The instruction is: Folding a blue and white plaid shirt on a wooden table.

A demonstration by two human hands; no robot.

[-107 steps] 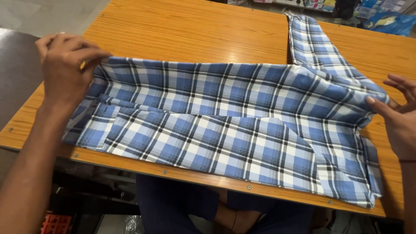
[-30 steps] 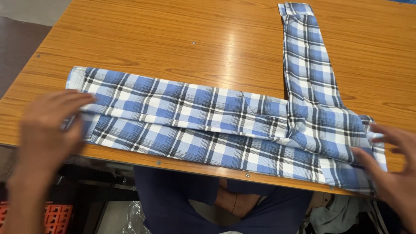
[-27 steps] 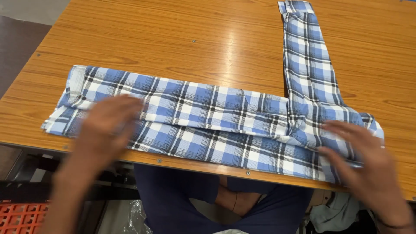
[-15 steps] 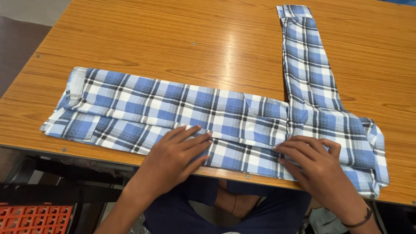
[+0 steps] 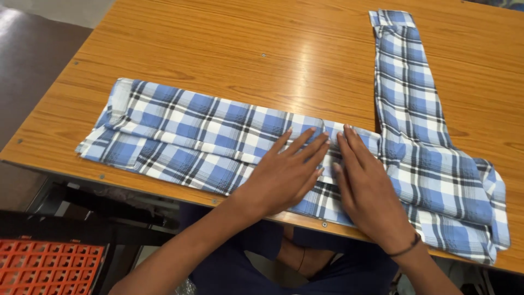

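Hands flat, side by side, is how I have them in the head view: my left hand (image 5: pixel 286 175) and my right hand (image 5: pixel 368 188) both press palm-down on the blue-and-white checked cotton shirt (image 5: pixel 218 145), fingers stretched out and pointing away from me, gripping nothing. The two hands lie close together, the forefingers nearly touching at the tips, near the middle of the folded cloth.

The shirt lies as a long, narrow folded band along the near edge of the orange-brown wooden table (image 5: pixel 229 60), running from left to right. Its collar end is at the far left, and its right end is bunched in loose layers close to the table's near right corner. One sleeve (image 5: pixel 406 76) stretches straight away from me on the right, lying flat on the wood with its cuff at the far end.

A thin dark band (image 5: pixel 404 251) circles my right wrist, which hangs just past the table's near edge. Below the table on the near left I see an orange plastic crate with a grid top (image 5: pixel 46 267). My dark blue clothing (image 5: pixel 240 267) shows under the table edge between my forearms.
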